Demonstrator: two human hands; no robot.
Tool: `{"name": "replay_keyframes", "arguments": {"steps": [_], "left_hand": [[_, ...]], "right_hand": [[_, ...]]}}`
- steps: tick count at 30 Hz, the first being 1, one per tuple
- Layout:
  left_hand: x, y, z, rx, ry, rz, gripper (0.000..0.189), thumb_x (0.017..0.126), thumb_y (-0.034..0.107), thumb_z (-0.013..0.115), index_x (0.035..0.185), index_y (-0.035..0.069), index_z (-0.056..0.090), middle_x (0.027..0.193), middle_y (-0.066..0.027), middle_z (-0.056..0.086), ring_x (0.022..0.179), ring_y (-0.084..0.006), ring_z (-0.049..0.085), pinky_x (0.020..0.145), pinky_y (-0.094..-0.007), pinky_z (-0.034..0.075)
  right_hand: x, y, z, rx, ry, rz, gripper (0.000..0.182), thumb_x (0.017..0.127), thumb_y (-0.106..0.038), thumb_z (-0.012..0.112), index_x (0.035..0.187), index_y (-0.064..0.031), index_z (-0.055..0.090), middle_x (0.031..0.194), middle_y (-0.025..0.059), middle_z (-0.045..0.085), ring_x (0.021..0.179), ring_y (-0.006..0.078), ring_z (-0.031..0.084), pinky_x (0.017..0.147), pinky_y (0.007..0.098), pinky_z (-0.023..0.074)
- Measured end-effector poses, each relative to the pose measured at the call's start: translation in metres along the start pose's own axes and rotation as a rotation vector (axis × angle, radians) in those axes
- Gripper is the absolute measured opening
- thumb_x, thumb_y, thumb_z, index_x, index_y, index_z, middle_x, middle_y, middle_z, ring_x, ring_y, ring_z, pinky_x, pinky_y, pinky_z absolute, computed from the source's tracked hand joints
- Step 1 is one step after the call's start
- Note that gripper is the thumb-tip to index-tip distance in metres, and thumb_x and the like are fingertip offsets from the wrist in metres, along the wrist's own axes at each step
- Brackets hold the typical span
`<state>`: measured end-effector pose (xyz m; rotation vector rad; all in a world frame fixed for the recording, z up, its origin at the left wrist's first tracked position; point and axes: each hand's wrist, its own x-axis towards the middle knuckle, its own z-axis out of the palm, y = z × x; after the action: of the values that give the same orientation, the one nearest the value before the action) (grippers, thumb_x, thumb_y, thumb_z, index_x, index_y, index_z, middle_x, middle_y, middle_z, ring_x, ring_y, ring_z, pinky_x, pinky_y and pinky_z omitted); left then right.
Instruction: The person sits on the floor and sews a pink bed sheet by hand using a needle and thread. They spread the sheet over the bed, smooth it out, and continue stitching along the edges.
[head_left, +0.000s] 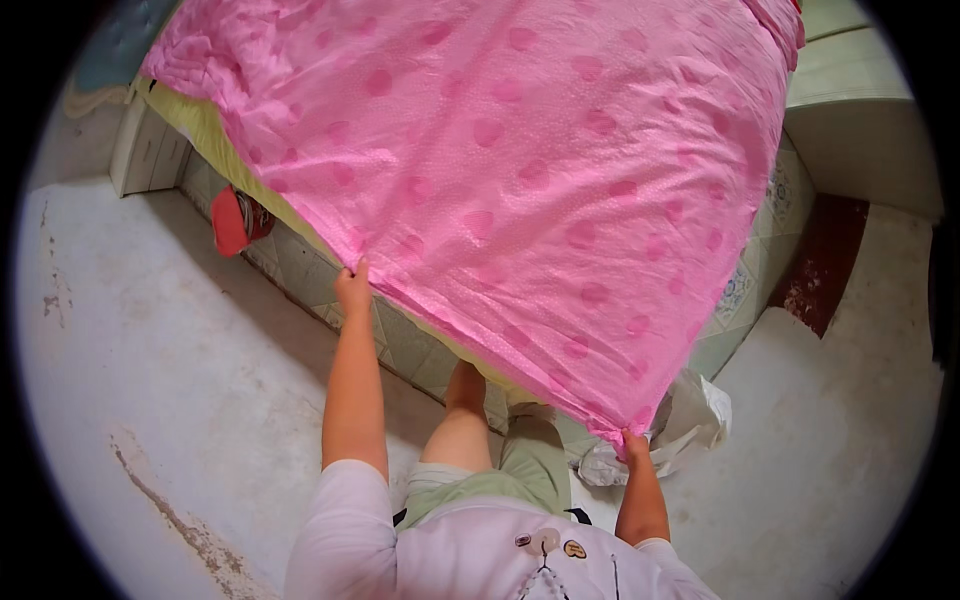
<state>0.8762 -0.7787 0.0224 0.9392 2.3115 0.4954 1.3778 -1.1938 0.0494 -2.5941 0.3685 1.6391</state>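
A large pink fabric cover with darker pink dots and heart-like spots spreads out before me, wrinkled across its surface. My left hand pinches its near edge, left of the middle. At the near right corner, my right hand grips bunched fabric. Between the hands the edge runs in a taut, folded line. Beneath it a yellow layer shows along the left side. What lies under most of the cover is hidden. At the far left the fabric is gathered in loose folds.
Below the cover's edge stands a tiled base. A red item sits beside it on the left. White plastic sheeting lies near my right hand. A dark red mat and a pale cabinet are at right; a white cabinet stands left.
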Motion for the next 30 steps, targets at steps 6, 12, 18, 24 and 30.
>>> {"name": "replay_keyframes", "arguments": {"steps": [6,12,18,24,30], "left_hand": [[0.000,-0.026,0.010,-0.005,-0.015,-0.080,0.045,0.069,0.042,0.065,0.069,-0.003,0.059,0.065,-0.0107,0.059,0.061,-0.0195,0.054,0.060,-0.0337,0.042],[-0.052,-0.025,-0.029,0.559,-0.646,-0.135,0.043,0.071,0.042,0.062,0.066,0.000,0.058,0.069,-0.0163,0.059,0.066,-0.0293,0.057,0.062,-0.0378,0.044],[-0.093,-0.044,-0.074,0.236,-0.435,0.064,0.027,0.080,0.028,0.049,0.072,0.006,0.062,0.077,-0.0131,0.062,0.072,-0.0241,0.059,0.069,-0.0360,0.045],[-0.018,-0.046,-0.120,0.006,-0.410,-0.156,0.025,0.088,0.020,0.039,0.092,0.003,0.056,0.054,-0.0011,0.046,0.047,-0.0097,0.046,0.046,-0.0240,0.037],[0.182,0.024,-0.144,-0.527,-0.104,-0.111,0.025,0.085,0.024,0.046,0.093,0.002,0.055,0.061,-0.0018,0.051,0.048,-0.0100,0.047,0.053,-0.0287,0.040]], "right_hand": [[-0.070,-0.079,0.029,-0.680,0.640,-0.163,0.058,0.069,-0.021,0.064,0.120,-0.0075,0.041,0.122,0.0180,0.039,0.108,0.0347,0.041,0.085,0.0486,0.0378],[-0.113,-0.180,0.094,-0.536,0.361,-1.357,0.049,0.069,-0.010,0.061,0.114,-0.0027,0.045,0.120,0.0194,0.042,0.110,0.0362,0.040,0.094,0.0410,0.0311],[-0.230,-0.250,0.177,-0.718,-0.318,-1.543,0.032,0.072,-0.012,0.059,0.103,-0.0026,0.053,0.105,0.0159,0.052,0.100,0.0337,0.047,0.085,0.0373,0.0386],[-0.266,-0.275,0.242,-0.907,-0.408,-1.629,0.035,0.072,-0.013,0.059,0.104,-0.0029,0.053,0.107,0.0155,0.052,0.099,0.0329,0.048,0.085,0.0382,0.0396],[-0.247,-0.352,0.332,-0.862,-0.131,-1.548,0.057,0.070,-0.015,0.061,0.120,-0.0004,0.039,0.124,0.0221,0.037,0.112,0.0360,0.038,0.094,0.0388,0.0338]]}}
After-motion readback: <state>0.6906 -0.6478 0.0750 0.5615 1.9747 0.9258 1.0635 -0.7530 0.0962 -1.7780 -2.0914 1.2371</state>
